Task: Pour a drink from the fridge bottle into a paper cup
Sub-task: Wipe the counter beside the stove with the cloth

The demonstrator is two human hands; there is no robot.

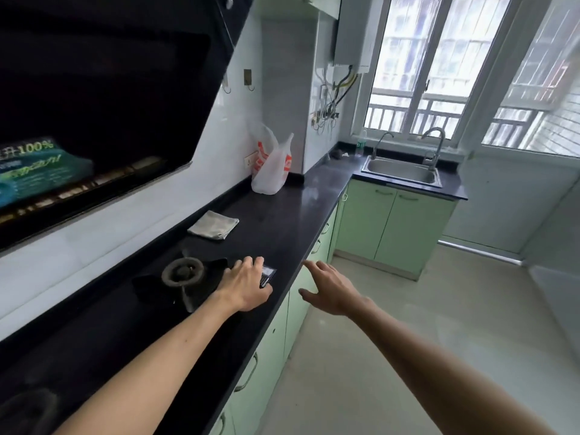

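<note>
Zero task things in view: neither the fridge bottle nor the paper cup is seen, and no fridge is shown. Both are judged to lie outside this view, so the fetching is not yet begun.
Left hand (248,287): laid over a small dark packet (269,275) at the front corner of the hob, just beside the burner (183,273). Whether the packet is gripped or only pressed cannot be told, since the fingers cover most of it.
Right hand (329,290): held spread and empty in the air, just off the countertop (298,208) edge and apart from the left.
Risk at the hob: the packet could be nudged onto the burner, or slid off the counter edge, if the left hand is drawn away carelessly.
Risk of a wrong bottle: a small green-labelled bottle (361,144) stands beside the sink (401,171), well apart from both hands. It could be mistaken for the fridge bottle, and the task would then be missed.
Risk for the pour: if the packet is carried along, only one hand is left free. A light cup could then be tipped by the stream, with nothing to steady it.
Counter surroundings: a folded cloth (213,224) and a plastic bag (271,166) are seen farther along. Either could be wetted by a spill.
</note>
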